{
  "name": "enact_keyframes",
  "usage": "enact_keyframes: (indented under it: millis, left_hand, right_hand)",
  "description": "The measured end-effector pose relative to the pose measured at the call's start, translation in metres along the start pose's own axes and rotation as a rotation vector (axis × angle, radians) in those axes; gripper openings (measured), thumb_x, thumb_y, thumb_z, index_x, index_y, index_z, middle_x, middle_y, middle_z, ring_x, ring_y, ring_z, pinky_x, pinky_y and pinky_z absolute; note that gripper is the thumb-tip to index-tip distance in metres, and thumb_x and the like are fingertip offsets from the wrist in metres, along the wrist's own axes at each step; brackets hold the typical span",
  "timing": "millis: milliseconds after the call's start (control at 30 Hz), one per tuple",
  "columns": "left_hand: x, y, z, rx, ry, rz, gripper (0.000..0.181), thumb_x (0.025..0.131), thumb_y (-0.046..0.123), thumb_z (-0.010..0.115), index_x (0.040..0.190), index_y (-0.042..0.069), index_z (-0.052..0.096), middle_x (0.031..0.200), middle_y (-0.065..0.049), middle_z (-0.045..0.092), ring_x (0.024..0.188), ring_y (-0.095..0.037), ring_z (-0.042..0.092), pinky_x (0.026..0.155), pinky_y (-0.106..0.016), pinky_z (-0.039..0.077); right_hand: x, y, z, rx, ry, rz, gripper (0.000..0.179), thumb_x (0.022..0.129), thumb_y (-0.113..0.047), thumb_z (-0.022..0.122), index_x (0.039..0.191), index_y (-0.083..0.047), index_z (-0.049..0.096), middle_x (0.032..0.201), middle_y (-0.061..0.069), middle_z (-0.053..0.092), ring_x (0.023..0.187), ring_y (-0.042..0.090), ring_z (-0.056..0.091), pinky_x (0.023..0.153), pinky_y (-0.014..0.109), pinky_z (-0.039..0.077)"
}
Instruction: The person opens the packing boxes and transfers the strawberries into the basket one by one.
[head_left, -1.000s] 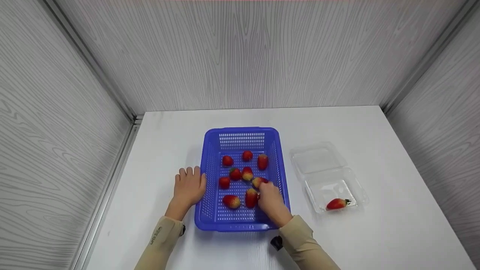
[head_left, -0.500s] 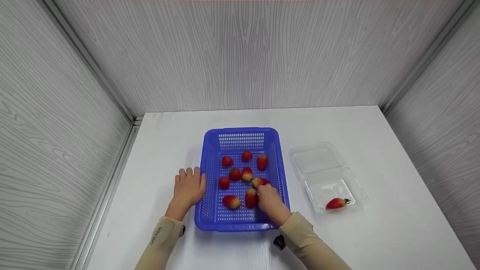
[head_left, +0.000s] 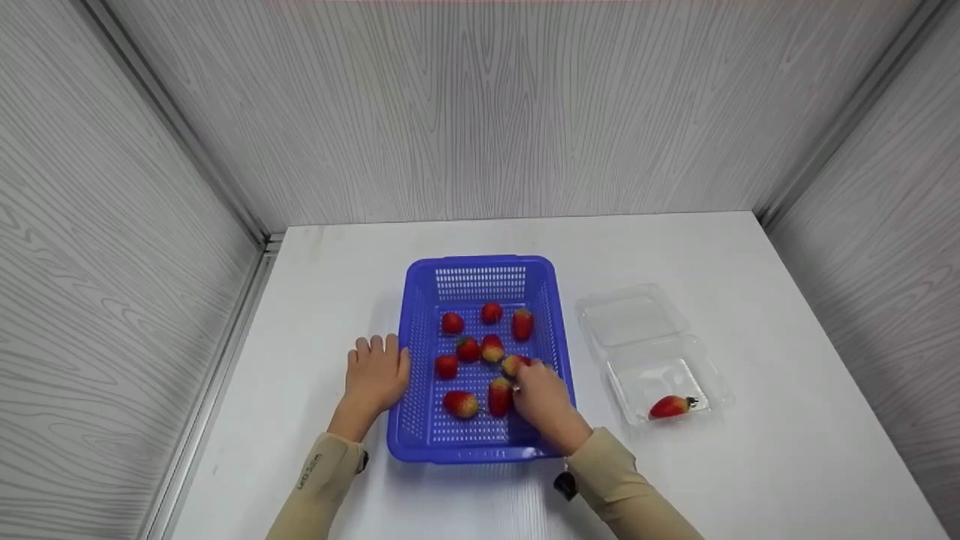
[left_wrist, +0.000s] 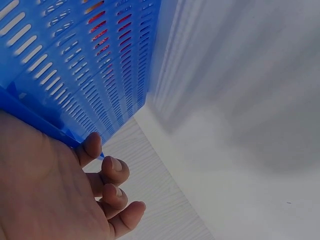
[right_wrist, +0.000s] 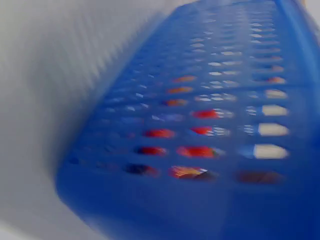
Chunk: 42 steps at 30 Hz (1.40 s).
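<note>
A blue plastic basket [head_left: 480,454] with slotted walls holds several red strawberries [head_left: 460,405], some with yellowish ends. My left hand [head_left: 377,375] grips its left rim, thumb along the edge and fingers outside; in the left wrist view, the bent fingers [left_wrist: 115,167] show beside the rim. My right hand [head_left: 544,397] is down inside the basket at the right, fingers curled on a strawberry that the hand almost wholly hides, a small tip showing beside them. The right wrist view is blurred and shows the basket's outer wall [right_wrist: 175,205] with red through the slots.
A clear plastic clamshell box [head_left: 652,360] lies with its lid raised to the right of the basket. One strawberry [head_left: 670,406] with a green top is in it. White table [head_left: 322,285] and grey wood-grain panels [head_left: 487,112] surround the work.
My right hand shifts slightly within the basket, and its wrist and sleeve have turned a little to the right. The left hand keeps its place on the rim.
</note>
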<state>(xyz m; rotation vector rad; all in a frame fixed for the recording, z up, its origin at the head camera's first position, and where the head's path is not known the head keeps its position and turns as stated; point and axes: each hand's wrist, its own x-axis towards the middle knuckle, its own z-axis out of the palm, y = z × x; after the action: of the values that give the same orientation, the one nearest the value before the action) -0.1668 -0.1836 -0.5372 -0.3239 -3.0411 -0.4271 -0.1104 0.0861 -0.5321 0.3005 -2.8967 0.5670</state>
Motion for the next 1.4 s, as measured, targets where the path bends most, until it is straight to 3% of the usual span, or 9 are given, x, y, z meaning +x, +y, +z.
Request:
enact_keyframes:
  millis: [167,300,533,667,833,1033,1200,1400]
  left_hand:
    - [-0.002,0.0,-0.001,0.011,-0.003,-0.004,0.037,0.103,0.03,0.036,0.111,-0.003,0.05,0.099,-0.024,0.05,0.096,-0.042,0.043,0.081,-0.053,0.035]
    - [-0.001,0.001,-0.001,0.018,-0.005,-0.002,0.039,0.103,0.03,0.035,0.113,-0.004,0.05,0.1,-0.025,0.051,0.097,-0.042,0.043,0.082,-0.054,0.035]
    - [-0.001,0.002,0.001,0.017,-0.019,0.0,0.038,0.103,0.03,0.035,0.113,-0.004,0.049,0.102,-0.024,0.051,0.098,-0.042,0.043,0.083,-0.054,0.035]
    - [-0.001,0.001,0.002,0.013,-0.016,-0.003,0.037,0.103,0.03,0.036,0.113,-0.004,0.05,0.101,-0.024,0.051,0.098,-0.042,0.043,0.082,-0.053,0.035]
    - [0.0,0.0,0.003,0.006,0.01,0.004,0.038,0.103,0.03,0.036,0.112,-0.003,0.05,0.099,-0.023,0.051,0.097,-0.042,0.043,0.081,-0.053,0.035]
    - [-0.002,-0.001,0.004,0.013,0.017,0.003,0.034,0.102,0.029,0.037,0.108,-0.003,0.05,0.097,-0.023,0.052,0.094,-0.041,0.044,0.079,-0.052,0.036]
    - [-0.001,-0.001,0.004,0.003,0.013,0.004,0.038,0.103,0.03,0.035,0.113,-0.004,0.05,0.098,-0.024,0.051,0.096,-0.042,0.043,0.08,-0.053,0.035]
    - [-0.001,-0.001,0.004,-0.009,0.013,0.008,0.039,0.102,0.029,0.035,0.117,-0.005,0.049,0.102,-0.025,0.051,0.098,-0.043,0.043,0.082,-0.054,0.035]
  right_hand:
    - [0.002,0.007,-0.034,0.102,0.008,-0.028,0.014,0.077,-0.004,0.075,0.087,0.001,0.066,0.079,0.014,0.061,0.07,0.033,0.061,0.062,0.049,0.05]
    - [0.004,0.026,-0.062,0.2,0.054,-0.027,0.013,0.082,-0.007,0.074,0.093,-0.001,0.068,0.077,0.009,0.065,0.067,0.024,0.061,0.06,0.042,0.05]
    - [-0.001,0.087,-0.101,0.24,0.102,0.041,0.019,0.086,-0.01,0.071,0.103,-0.003,0.07,0.078,0.009,0.069,0.063,0.02,0.063,0.06,0.04,0.052]
    - [-0.008,0.127,-0.114,0.222,0.037,0.112,0.021,0.09,-0.013,0.067,0.107,-0.001,0.069,0.086,0.013,0.07,0.07,0.024,0.065,0.062,0.042,0.053]
    - [-0.021,0.174,-0.118,0.216,-0.049,0.128,0.02,0.093,-0.012,0.065,0.108,0.001,0.069,0.09,0.012,0.069,0.079,0.025,0.062,0.069,0.042,0.052]
    - [-0.04,0.215,-0.11,0.203,-0.201,0.098,0.021,0.085,-0.003,0.069,0.105,0.003,0.069,0.093,0.015,0.067,0.083,0.027,0.061,0.072,0.044,0.05]
    - [-0.05,0.228,-0.102,0.261,-0.363,0.179,0.039,0.079,-0.004,0.072,0.116,0.002,0.066,0.104,0.024,0.063,0.09,0.034,0.06,0.073,0.044,0.049]
    - [-0.049,0.231,-0.094,0.295,-0.427,0.204,0.047,0.077,-0.007,0.078,0.121,0.001,0.063,0.106,0.023,0.062,0.094,0.034,0.06,0.074,0.042,0.047]
